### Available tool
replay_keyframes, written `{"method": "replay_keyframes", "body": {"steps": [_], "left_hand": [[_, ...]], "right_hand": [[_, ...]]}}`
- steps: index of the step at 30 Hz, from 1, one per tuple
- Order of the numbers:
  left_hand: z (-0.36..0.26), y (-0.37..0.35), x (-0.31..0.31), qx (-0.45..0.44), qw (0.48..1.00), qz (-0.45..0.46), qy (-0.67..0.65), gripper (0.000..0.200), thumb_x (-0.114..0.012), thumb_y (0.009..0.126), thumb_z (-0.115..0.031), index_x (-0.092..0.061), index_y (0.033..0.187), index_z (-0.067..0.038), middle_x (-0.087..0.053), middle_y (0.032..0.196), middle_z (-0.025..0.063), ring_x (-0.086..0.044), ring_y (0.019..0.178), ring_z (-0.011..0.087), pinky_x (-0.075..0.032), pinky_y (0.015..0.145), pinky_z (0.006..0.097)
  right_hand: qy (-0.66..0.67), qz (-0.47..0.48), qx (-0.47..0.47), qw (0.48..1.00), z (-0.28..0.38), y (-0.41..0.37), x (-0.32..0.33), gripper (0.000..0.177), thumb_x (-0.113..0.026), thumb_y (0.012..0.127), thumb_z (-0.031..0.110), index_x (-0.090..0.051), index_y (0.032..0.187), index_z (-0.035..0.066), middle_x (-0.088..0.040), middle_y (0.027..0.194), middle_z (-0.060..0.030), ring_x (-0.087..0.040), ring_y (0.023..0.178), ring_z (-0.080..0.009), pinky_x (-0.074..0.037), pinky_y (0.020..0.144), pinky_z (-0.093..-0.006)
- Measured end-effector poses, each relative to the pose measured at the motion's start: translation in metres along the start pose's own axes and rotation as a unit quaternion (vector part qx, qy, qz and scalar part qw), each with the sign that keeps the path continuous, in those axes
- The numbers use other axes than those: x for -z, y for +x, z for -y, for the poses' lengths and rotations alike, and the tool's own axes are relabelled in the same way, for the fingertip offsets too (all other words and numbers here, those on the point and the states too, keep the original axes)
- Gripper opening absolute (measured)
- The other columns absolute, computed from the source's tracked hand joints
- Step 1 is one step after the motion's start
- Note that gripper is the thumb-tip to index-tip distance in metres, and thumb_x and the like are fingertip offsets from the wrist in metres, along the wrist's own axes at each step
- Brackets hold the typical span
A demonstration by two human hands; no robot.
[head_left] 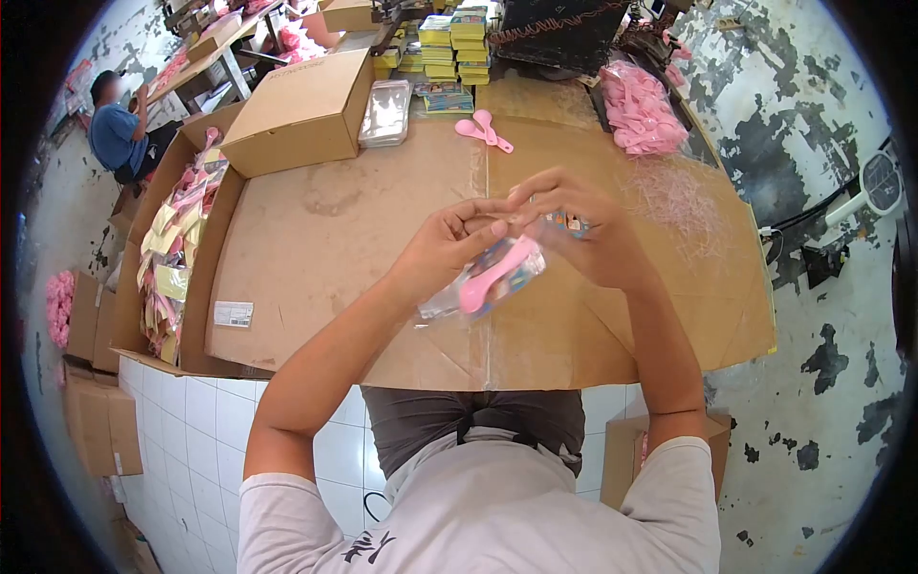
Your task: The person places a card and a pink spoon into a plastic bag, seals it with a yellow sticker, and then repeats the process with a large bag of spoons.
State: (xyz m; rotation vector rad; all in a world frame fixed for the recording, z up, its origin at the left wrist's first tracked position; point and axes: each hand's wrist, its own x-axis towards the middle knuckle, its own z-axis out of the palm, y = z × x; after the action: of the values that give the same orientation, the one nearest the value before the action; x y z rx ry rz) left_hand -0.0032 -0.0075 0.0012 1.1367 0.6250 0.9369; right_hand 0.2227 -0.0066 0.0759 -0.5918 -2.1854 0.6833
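Note:
Over the middle of the cardboard-covered table [344, 220], my two hands meet at the top of a clear plastic bag. Inside or against the bag [442, 308] lies a pink spoon [495, 277], slanting down to the left, with a colourful printed card behind it. My left hand [457, 237] pinches the bag's upper edge between thumb and fingers. My right hand [577, 228] is bent over the same end and blurred by motion; its fingertips are near the left ones, and what they hold is unclear. Two pink spoons [486, 132] lie crossed farther back.
At the left are a closed carton [296, 110] and a long open box [196, 287] of packed items. Clear bags [386, 113], card stacks [453, 48] and bagged pink spoons [641, 110] stand at the back. Another person [117, 134] sits at far left.

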Motion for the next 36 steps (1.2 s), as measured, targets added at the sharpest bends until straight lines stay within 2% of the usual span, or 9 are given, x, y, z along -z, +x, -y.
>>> {"method": "replay_keyframes", "body": {"steps": [5, 8, 12, 15, 20, 24, 27, 33, 36], "left_hand": [[0.001, 0.002, -0.002, -0.122, 0.991, -0.034, 0.047, 0.041, -0.064, 0.101, -0.011, -0.054, 0.138, 0.002, -0.067, 0.131, 0.0112, -0.063, 0.120, 0.0171, -0.050, 0.104, 0.0309], [-0.002, -0.003, -0.009, -0.176, 0.973, -0.039, 0.143, 0.045, -0.065, 0.098, -0.008, -0.053, 0.140, 0.000, -0.064, 0.135, 0.0110, -0.061, 0.126, 0.0189, -0.046, 0.110, 0.0341], [-0.017, -0.017, -0.025, -0.220, 0.945, -0.028, 0.240, 0.050, -0.067, 0.095, -0.005, -0.051, 0.143, -0.002, -0.064, 0.135, 0.0111, -0.059, 0.130, 0.0200, -0.043, 0.114, 0.0380], [-0.026, -0.022, -0.033, -0.188, 0.956, -0.022, 0.224, 0.050, -0.071, 0.095, -0.005, -0.054, 0.142, 0.000, -0.061, 0.140, 0.0105, -0.059, 0.129, 0.0210, -0.044, 0.113, 0.0360], [-0.022, -0.016, -0.033, -0.166, 0.980, -0.022, 0.105, 0.039, -0.067, 0.098, -0.004, -0.058, 0.136, 0.002, -0.072, 0.120, 0.0135, -0.069, 0.110, 0.0165, -0.055, 0.097, 0.0305], [-0.026, -0.016, -0.030, -0.115, 0.989, -0.072, 0.060, 0.035, -0.067, 0.098, -0.003, -0.061, 0.132, 0.004, -0.076, 0.104, 0.0139, -0.072, 0.097, 0.0136, -0.058, 0.085, 0.0262], [-0.024, -0.016, -0.029, -0.120, 0.981, -0.104, 0.114, 0.034, -0.069, 0.097, -0.004, -0.063, 0.129, 0.004, -0.077, 0.097, 0.0107, -0.073, 0.090, 0.0115, -0.059, 0.078, 0.0249], [-0.023, -0.022, -0.029, -0.182, 0.895, -0.131, 0.385, 0.035, -0.071, 0.093, -0.005, -0.065, 0.126, 0.006, -0.077, 0.088, 0.0092, -0.071, 0.079, 0.0078, -0.057, 0.069, 0.0247], [-0.016, -0.020, -0.027, -0.258, 0.871, -0.118, 0.401, 0.035, -0.072, 0.092, -0.006, -0.066, 0.124, 0.006, -0.077, 0.087, 0.0109, -0.070, 0.079, 0.0062, -0.056, 0.068, 0.0233]], "right_hand": [[-0.292, 0.000, 0.073, 0.954, 0.051, 0.020, 0.037, 0.008, -0.072, 0.087, 0.010, -0.072, 0.093, 0.005, -0.068, 0.096, -0.0097, -0.066, 0.092, -0.0277, -0.051, 0.081, -0.0394], [-0.357, -0.009, 0.055, 0.932, 0.051, 0.023, 0.038, 0.011, -0.072, 0.085, 0.013, -0.072, 0.092, 0.005, -0.066, 0.087, -0.0093, -0.064, 0.082, -0.0276, -0.051, 0.073, -0.0386], [-0.267, -0.005, -0.035, 0.963, 0.056, 0.020, 0.033, 0.014, -0.071, 0.087, 0.014, -0.073, 0.094, 0.003, -0.067, 0.084, -0.0114, -0.064, 0.072, -0.0286, -0.051, 0.067, -0.0394], [-0.230, -0.020, -0.080, 0.970, 0.053, 0.018, 0.025, 0.015, -0.070, 0.088, 0.015, -0.073, 0.094, 0.001, -0.067, 0.084, -0.0128, -0.065, 0.069, -0.0298, -0.051, 0.064, -0.0395], [-0.178, -0.005, -0.114, 0.977, 0.050, 0.015, 0.015, 0.015, -0.071, 0.088, 0.012, -0.072, 0.097, 0.001, -0.067, 0.087, -0.0141, -0.066, 0.071, -0.0297, -0.051, 0.064, -0.0383], [-0.243, -0.115, 0.020, 0.963, 0.034, 0.016, 0.001, 0.016, -0.074, 0.085, 0.012, -0.070, 0.099, 0.005, -0.065, 0.097, -0.0104, -0.066, 0.088, -0.0260, -0.050, 0.076, -0.0381], [-0.365, -0.093, 0.125, 0.918, 0.036, 0.019, -0.007, 0.018, -0.076, 0.081, 0.011, -0.068, 0.097, 0.007, -0.064, 0.102, -0.0073, -0.064, 0.100, -0.0237, -0.048, 0.087, -0.0383], [-0.465, -0.056, 0.167, 0.867, 0.019, 0.026, -0.023, 0.021, -0.073, 0.075, 0.013, -0.066, 0.093, 0.005, -0.062, 0.104, -0.0071, -0.060, 0.104, -0.0229, -0.045, 0.090, -0.0390], [-0.502, -0.025, 0.138, 0.853, 0.011, 0.030, -0.023, 0.022, -0.071, 0.076, 0.017, -0.063, 0.093, 0.005, -0.060, 0.101, -0.0082, -0.058, 0.104, -0.0239, -0.044, 0.090, -0.0401]]}}
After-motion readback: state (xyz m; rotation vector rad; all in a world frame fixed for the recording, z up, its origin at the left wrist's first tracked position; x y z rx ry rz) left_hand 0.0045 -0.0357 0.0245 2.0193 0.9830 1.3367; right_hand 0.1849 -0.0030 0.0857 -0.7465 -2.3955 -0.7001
